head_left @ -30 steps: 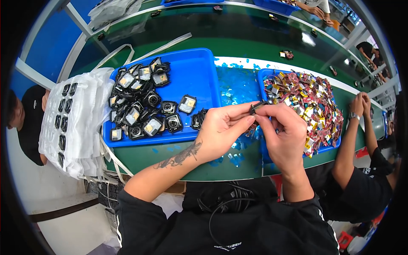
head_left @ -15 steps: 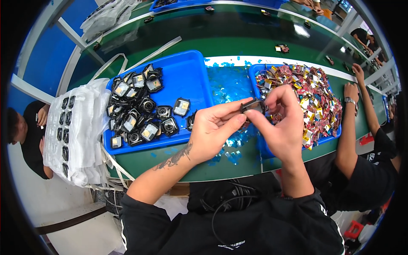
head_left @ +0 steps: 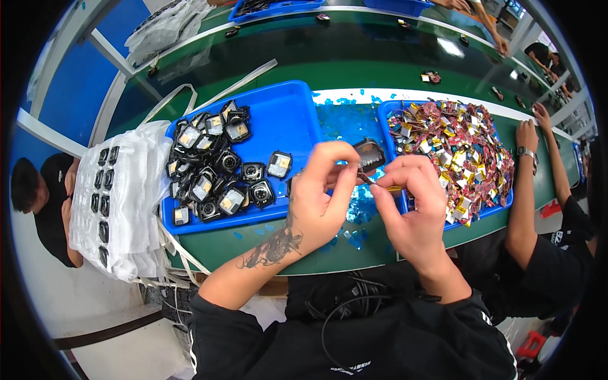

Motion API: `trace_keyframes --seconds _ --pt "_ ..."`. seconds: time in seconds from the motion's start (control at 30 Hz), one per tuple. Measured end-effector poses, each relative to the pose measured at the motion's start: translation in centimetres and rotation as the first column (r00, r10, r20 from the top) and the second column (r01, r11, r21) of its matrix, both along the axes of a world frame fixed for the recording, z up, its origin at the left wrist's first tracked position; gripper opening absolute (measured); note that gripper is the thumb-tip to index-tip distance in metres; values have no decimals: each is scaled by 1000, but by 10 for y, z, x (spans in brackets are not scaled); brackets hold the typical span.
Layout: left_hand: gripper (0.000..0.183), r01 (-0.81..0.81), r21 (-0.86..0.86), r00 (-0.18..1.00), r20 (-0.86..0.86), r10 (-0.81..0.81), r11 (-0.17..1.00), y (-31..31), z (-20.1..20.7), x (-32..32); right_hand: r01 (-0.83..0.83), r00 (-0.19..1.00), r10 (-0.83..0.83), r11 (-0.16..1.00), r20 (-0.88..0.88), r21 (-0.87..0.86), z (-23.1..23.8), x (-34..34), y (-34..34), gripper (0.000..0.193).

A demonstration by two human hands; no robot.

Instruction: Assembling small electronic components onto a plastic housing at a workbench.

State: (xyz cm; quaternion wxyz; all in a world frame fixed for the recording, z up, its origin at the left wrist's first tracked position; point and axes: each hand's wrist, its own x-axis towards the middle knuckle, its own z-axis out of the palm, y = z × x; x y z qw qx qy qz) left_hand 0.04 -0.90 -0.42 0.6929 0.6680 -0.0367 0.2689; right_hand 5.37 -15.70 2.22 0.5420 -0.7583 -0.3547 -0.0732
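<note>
In front of me, between the two trays, both hands are closed on a small dark part (head_left: 365, 178) with thin pieces on it. My left hand (head_left: 322, 193) pinches its left end between thumb and fingers. My right hand (head_left: 413, 209) pinches the other end, and a yellow strip (head_left: 393, 188) shows by its fingers. Just beyond the fingertips is a black smartwatch case (head_left: 369, 154) with a dark see-through face; whether it is joined to the small part, I cannot tell. The fingers hide much of the small part.
At left, a blue tray (head_left: 303, 101) holds a heap of black watch cases (head_left: 212, 161). The right-hand blue tray (head_left: 385, 120) is full of small circuit boards and batteries (head_left: 459, 158). Blue film scraps (head_left: 354, 209) litter the green table. White packing trays (head_left: 130, 209) are stacked left; co-workers' arms (head_left: 524, 171) reach in at right.
The black watch case, earlier edge-on between my fingers, now shows its face beyond them. My fingers have come closer together, pinching the small dark part. The view has shifted slightly.
</note>
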Motion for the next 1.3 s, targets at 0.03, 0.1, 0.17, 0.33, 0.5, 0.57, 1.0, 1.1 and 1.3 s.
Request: trace_keyframes --seconds 0.03,0.1,0.17,0.33,0.5,0.57,1.0,1.1,1.3 --pt "16 7 144 1000 0 -7 990 6 0 0 54 984 -49 998 173 -26 4 1 1 15" --pt "17 -31 381 1000 8 31 924 14 5 1 62 995 -62 998 72 4 7 3 5 16" --pt "30 -81 397 994 -39 105 914 9 15 0 50 966 -14 990 259 -133 10 11 4 18" --pt "24 -77 550 997 38 67 832 15 17 -1 -235 900 291 951 325 -201 37 19 -9 20" --pt "22 -190 601 969 240 52 777 13 14 0 10 930 81 969 -358 246 12 15 -18 10" --pt "21 -255 651 946 321 45 715 12 12 0 -140 812 212 975 -543 171 7 21 -25 11" --pt "13 86 268 994 -90 -63 960 5 13 -4 -179 856 262 959 -445 220 2 16 -32 7" --pt "13 148 65 970 -206 -132 987 1 10 -3 -144 900 186 981 -394 133 0 14 -32 10" --pt "19 179 -195 951 -218 -221 964 -1 5 -3 -104 888 195 967 -417 233 -2 6 -19 26"
